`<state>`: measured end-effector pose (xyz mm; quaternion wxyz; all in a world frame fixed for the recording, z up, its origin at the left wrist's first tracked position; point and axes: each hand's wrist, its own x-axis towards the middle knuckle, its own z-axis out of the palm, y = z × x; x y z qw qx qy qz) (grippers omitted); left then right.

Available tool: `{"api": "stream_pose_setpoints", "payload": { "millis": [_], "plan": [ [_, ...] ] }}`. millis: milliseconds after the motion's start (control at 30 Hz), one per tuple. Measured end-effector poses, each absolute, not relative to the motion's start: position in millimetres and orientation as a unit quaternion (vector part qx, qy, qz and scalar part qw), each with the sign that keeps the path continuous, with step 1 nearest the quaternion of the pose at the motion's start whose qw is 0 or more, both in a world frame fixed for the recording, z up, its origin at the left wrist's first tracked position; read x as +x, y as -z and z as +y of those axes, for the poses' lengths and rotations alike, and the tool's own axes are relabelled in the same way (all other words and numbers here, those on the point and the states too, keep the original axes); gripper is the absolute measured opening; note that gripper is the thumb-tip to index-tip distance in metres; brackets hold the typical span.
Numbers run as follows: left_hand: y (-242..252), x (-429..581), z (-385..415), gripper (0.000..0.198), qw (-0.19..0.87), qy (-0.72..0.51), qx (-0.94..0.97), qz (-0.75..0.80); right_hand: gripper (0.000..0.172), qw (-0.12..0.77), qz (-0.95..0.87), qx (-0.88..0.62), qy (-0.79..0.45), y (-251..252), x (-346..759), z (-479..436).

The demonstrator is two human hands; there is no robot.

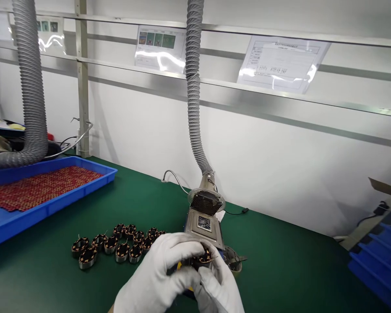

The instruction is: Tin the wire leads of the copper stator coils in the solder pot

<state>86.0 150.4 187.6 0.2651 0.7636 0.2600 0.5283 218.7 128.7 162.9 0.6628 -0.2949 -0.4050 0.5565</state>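
Observation:
Both my hands wear white gloves and come together at the bottom middle of the head view. Between them is a motor stator (204,257), a dark ring with copper-coloured windings inside. My left hand (164,267) is closed, its thumb and fingers curved around the stator's left side. On the other side my right hand (220,282) grips the same stator, thumb in front. Part of the ring is hidden by the gloves. Just beyond the hands stands a small metal solder pot (203,224) with a shiny square surface. More stators (122,251) lie loosely grouped left of my hands.
A grey exhaust hose (193,87) ends in a hood (207,198) over the pot. Behind my right hand sits a small round container (233,261). A blue tray (48,208) of reddish parts is left; stacked blue trays (379,256) stand right on the green table (289,265).

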Motion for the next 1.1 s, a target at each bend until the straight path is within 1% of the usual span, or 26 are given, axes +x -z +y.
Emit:
{"api": "stream_pose_setpoints", "payload": {
  "millis": [33,67,133,267,333,433,467,533,600,733,833,867,900,933,1033,1100],
  "plan": [
    [-186,85,152,0.013,0.282,-0.556,0.743,0.243,0.048,0.657,-0.406,-0.293,-0.563,-162,218,128],
    [-185,86,153,0.014,0.303,-0.583,0.717,0.234,0.049,0.649,-0.406,-0.291,-0.573,-162,216,128],
    [-182,88,151,0.024,0.372,-0.614,0.653,0.243,0.051,0.634,-0.399,-0.287,-0.597,-161,212,127],
    [-184,93,144,0.030,0.533,-0.631,0.497,0.267,0.052,0.610,-0.377,-0.262,-0.646,-159,209,128],
    [-190,92,143,0.032,0.576,-0.636,0.444,0.256,0.049,0.603,-0.364,-0.245,-0.667,-159,212,129],
    [-198,91,145,0.050,0.629,-0.602,0.438,0.225,0.041,0.600,-0.333,-0.226,-0.691,-160,218,130],
    [-198,92,146,0.051,0.641,-0.584,0.446,0.224,0.039,0.602,-0.324,-0.224,-0.695,-160,219,129],
    [-197,96,147,0.037,0.645,-0.564,0.455,0.242,0.038,0.610,-0.314,-0.225,-0.692,-162,219,128],
    [-193,101,147,0.025,0.627,-0.590,0.430,0.270,0.040,0.623,-0.313,-0.233,-0.678,-162,215,128],
    [-193,96,147,0.031,0.601,-0.691,0.307,0.257,0.047,0.632,-0.327,-0.238,-0.661,-161,206,126],
    [-199,77,147,0.030,0.514,-0.809,0.206,0.198,0.046,0.618,-0.331,-0.236,-0.673,-162,207,126],
    [-201,71,147,0.028,0.491,-0.824,0.203,0.198,0.045,0.617,-0.328,-0.236,-0.676,-164,208,126],
    [-203,67,146,0.026,0.490,-0.814,0.231,0.211,0.045,0.618,-0.323,-0.236,-0.677,-165,209,125],
    [-205,65,145,0.027,0.512,-0.777,0.281,0.235,0.045,0.621,-0.318,-0.237,-0.676,-166,210,125],
    [-211,70,139,0.035,0.613,-0.598,0.432,0.283,0.046,0.633,-0.308,-0.254,-0.664,-167,210,126],
    [-211,80,137,0.029,0.633,-0.536,0.477,0.291,0.046,0.638,-0.309,-0.262,-0.654,-164,208,126]
  ]
}}
